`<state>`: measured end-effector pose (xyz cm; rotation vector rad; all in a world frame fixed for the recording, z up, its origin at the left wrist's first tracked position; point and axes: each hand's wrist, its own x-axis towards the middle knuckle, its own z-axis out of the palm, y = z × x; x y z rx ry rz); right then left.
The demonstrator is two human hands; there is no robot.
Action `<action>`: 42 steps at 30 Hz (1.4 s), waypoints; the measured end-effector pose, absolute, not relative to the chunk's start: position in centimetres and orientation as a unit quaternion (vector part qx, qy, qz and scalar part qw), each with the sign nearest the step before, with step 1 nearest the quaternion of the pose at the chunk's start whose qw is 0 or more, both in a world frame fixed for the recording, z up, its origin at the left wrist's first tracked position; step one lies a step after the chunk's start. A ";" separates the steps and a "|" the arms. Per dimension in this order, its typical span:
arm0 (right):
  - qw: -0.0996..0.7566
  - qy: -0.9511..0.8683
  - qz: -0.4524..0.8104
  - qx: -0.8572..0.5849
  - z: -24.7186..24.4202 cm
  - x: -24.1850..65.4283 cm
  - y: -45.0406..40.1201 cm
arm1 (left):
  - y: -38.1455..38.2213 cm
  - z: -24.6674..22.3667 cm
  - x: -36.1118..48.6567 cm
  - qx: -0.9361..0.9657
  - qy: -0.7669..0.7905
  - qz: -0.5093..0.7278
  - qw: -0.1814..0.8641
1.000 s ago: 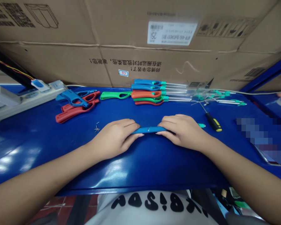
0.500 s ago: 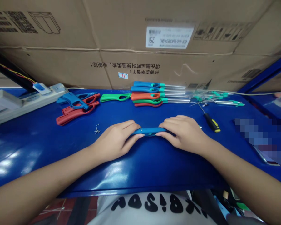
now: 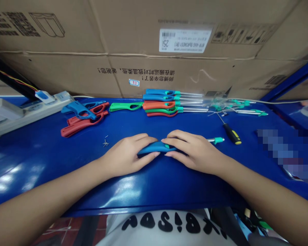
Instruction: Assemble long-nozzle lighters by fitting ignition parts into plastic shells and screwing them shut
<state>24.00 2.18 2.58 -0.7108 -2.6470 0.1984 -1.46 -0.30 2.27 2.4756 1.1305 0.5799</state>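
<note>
A blue lighter handle (image 3: 150, 148) with a small green button lies between my hands, low over the blue tabletop. My left hand (image 3: 125, 153) is closed around its left end, thumb below and fingers above. At its right end my right hand (image 3: 195, 150) grips with bent fingers over the top and thumb underneath. Beyond my right hand a metal tube with a teal end (image 3: 215, 140) sticks out. Whether that tube joins the handle is hidden by my hand. Several small metal pins (image 3: 106, 142) are scattered left of the hands.
Loose blue and red handles (image 3: 82, 124) lie at the left by a white power strip (image 3: 36, 108). A green handle (image 3: 125, 106) and stacked lighters (image 3: 159, 104) with metal barrels sit against the cardboard box (image 3: 141, 61). Loose tubes (image 3: 248, 112) and a screwdriver (image 3: 232, 134) are at the right.
The handle has turned so that its button side shows more. My right hand has shifted left along it with fingers more spread, and the metal tube behind it shows more.
</note>
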 end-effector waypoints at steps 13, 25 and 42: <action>0.228 -0.934 0.093 -0.258 3.1 24.2 2.5 | -0.5 2.1 -1.3 0.906 0.374 0.141 0.139; 0.076 -0.911 -0.056 -0.401 4.5 32.9 9.7 | 1.2 1.6 -2.6 0.878 0.448 0.153 0.074; 0.206 -0.959 -0.075 -0.180 1.8 26.8 5.6 | 0.6 2.1 -2.0 0.864 0.385 0.212 0.246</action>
